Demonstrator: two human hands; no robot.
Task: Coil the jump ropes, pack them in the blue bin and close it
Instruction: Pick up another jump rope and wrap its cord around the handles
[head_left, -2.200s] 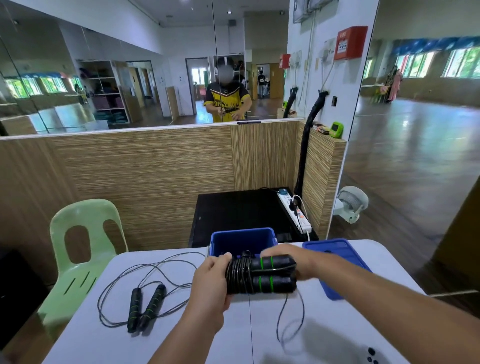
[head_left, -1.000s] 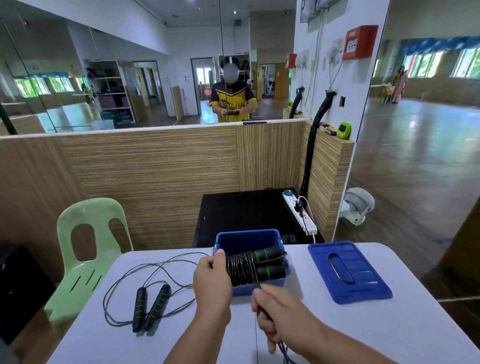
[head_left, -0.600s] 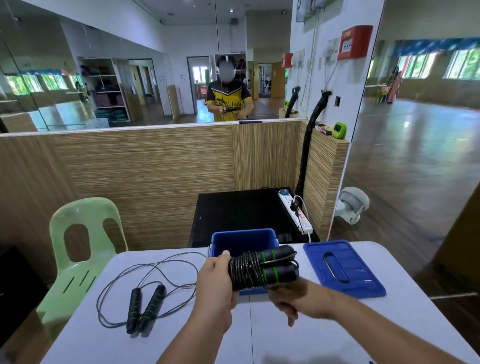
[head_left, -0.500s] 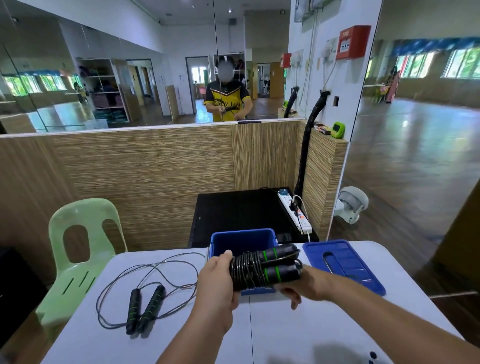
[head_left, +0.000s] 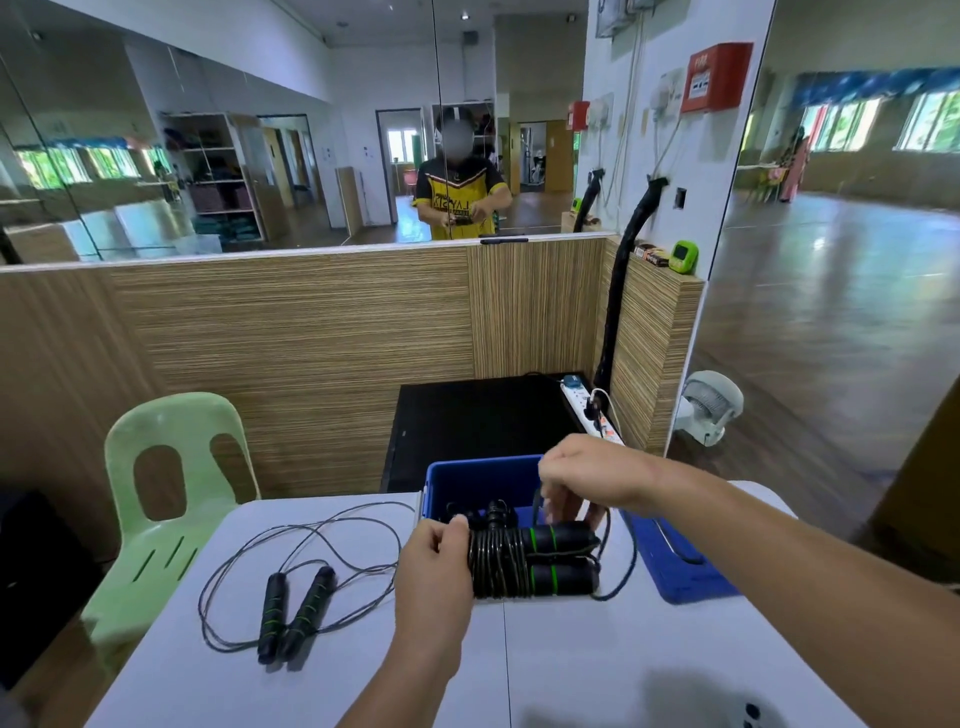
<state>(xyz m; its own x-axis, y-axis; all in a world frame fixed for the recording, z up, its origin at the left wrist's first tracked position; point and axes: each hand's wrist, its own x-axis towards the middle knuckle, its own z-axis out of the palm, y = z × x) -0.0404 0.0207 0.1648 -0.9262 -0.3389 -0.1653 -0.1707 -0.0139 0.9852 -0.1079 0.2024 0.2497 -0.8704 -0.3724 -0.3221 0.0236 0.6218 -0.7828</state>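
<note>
My left hand (head_left: 434, 569) grips the left end of a jump rope bundle (head_left: 535, 561): two black handles with green bands, side by side, with black cord wound round them. My right hand (head_left: 587, 475) is raised above and behind the bundle, pinching the loose cord end, which loops down past the handles' right ends. The open blue bin (head_left: 480, 480) stands just behind the bundle. Its blue lid (head_left: 675, 566) lies flat to the right. A second jump rope (head_left: 296, 605) lies loose on the white table (head_left: 571, 665), handles together, cord spread in loops.
A pale green plastic chair (head_left: 166, 499) stands at the table's left. Behind the table are a black surface (head_left: 478, 415) with a white power strip (head_left: 592, 410), a wood-panel partition and wall mirrors. A small white fan (head_left: 706, 408) sits on the floor to the right.
My right hand has left the underside of the handles and risen above the bundle, drawing the loose cord end up and over. The left hand's grip has stayed the same.
</note>
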